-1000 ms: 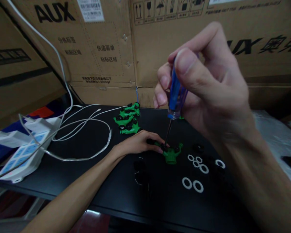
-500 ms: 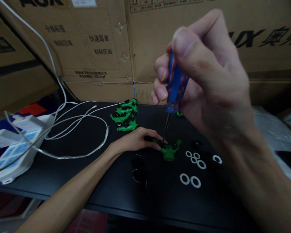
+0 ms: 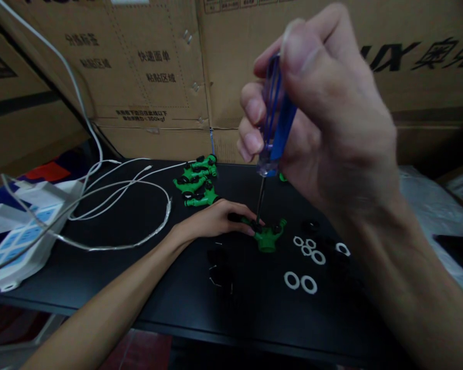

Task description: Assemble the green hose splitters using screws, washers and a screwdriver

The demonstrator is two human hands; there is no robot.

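Far left of the left hand: white power strip [image 3: 31, 252], cut by the frame edge, pale blue socket panels, blocky plugs on top. White cable [image 3: 167, 208] loops between it and that hand, glossy clear wrap on part of the curve.

Just beyond the left hand, a heap of green hose splitters [image 3: 195, 184], black fittings on them; they overlap, count uncertain. Behind, brown cardboard carton [image 3: 139, 87], print cropped at top.

Left hand [image 3: 221, 218]: thumb and fingers pinch the left branch of one green two-way splitter [image 3: 267, 241], which sits at the fingertips above the black tabletop [image 3: 119, 293]. Pinched end mostly covered. Nearer than this hand, dark pieces [image 3: 220, 272] show only as thin glints; shapes lost against black.

Right hand [image 3: 332, 113]: wrapped round the screwdriver [image 3: 280, 123], handle clear and blue, ribbed, top end under the thumb. Slim metal shaft slants down to the splitter's left branch; tip contact too dark to read.

Below the right hand, flat white rings [image 3: 308, 291], some clustered. Right of its wrist, crinkled clear plastic [image 3: 424, 216], partly behind the forearm.
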